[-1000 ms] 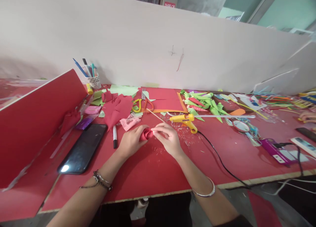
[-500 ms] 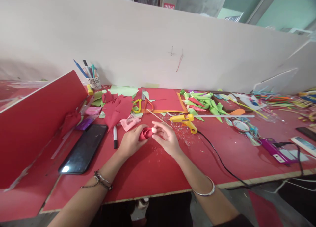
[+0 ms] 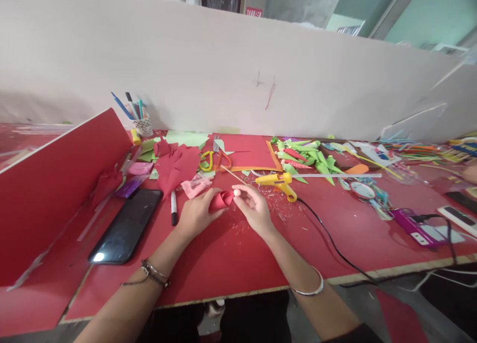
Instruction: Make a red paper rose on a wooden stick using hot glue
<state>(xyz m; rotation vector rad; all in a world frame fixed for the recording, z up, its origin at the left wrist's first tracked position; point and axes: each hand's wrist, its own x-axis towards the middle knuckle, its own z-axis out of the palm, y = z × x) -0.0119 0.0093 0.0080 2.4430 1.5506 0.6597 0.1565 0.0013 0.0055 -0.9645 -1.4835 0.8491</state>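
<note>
Left hand [image 3: 197, 214] wrapped on the rolled red paper [image 3: 222, 200], grip pressed together around it, thumb on the near side; roll is held above the middle of the counter [image 3: 223, 268], curled end facing right. Right hand [image 3: 256, 214] pinching small white ball [image 3: 237, 193] between thumb and fingertips, right next to the roll's right end; can't tell if ball and paper touch. Thin stick [image 3: 231, 172] just beyond the right hand, slanting. Yellow glue gun [image 3: 278, 182] right of that, on its side, nozzle left, clear glue stick [image 3: 335, 175] out the back. Near left hand: black-and-white marker [image 3: 173, 208], crumpled pink material [image 3: 196, 185], then black phone [image 3: 124, 227] further left. Behind: red paper scraps [image 3: 178, 166], scissors [image 3: 223, 160] with yellow and orange handles, red sheet [image 3: 249, 148]. Green paper cones [image 3: 322, 164] heaped back right, a few red ones mixed in. Pen cup [image 3: 142, 127] upright back left. Purple power strip [image 3: 417, 227] far right, plug in it.
</note>
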